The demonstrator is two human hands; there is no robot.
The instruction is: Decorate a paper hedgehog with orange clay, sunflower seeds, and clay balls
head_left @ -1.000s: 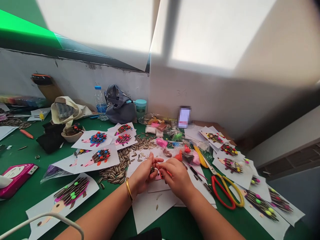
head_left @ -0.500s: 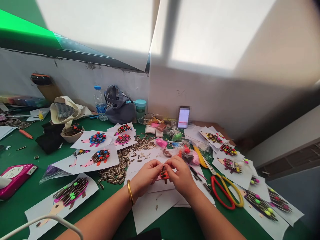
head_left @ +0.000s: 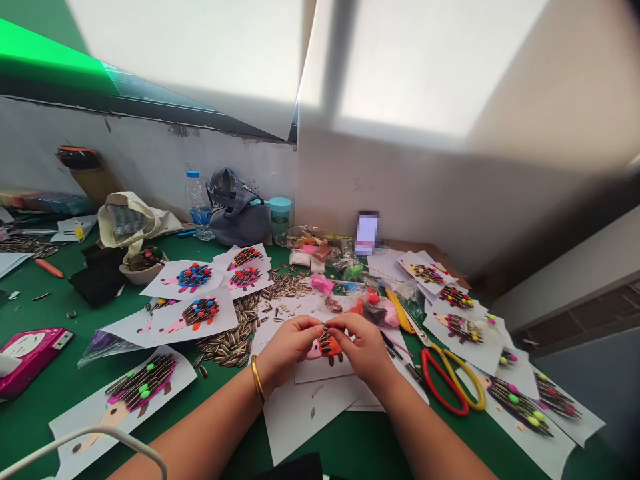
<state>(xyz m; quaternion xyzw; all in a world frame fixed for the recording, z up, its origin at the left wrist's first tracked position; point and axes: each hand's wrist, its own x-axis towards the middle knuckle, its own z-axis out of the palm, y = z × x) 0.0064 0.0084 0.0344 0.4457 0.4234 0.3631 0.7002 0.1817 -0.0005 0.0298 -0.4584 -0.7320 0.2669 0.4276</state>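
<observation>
Hands (head_left: 293, 350) (head_left: 365, 348) at hedgehog (head_left: 329, 349), faint "3" (head_left: 355, 185) behind

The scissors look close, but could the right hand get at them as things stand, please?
Probably yes: the scissors lie just right of the right hand, and nothing tall stands between, though that hand is busy over the orange hedgehog.

Hedgehog sheet (head_left: 329, 345) being flanked

The hedgehog sheet is being carried by papers (head_left: 300, 420), with seeds (head_left: 233, 347) being heaped left and scissors (head_left: 427, 341) being kept right. Behind, clay packets (head_left: 321, 285) are being backed by a phone (head_left: 367, 233). Past the seeds and the scissors, picture cards (head_left: 203, 310) are being spread.
</observation>
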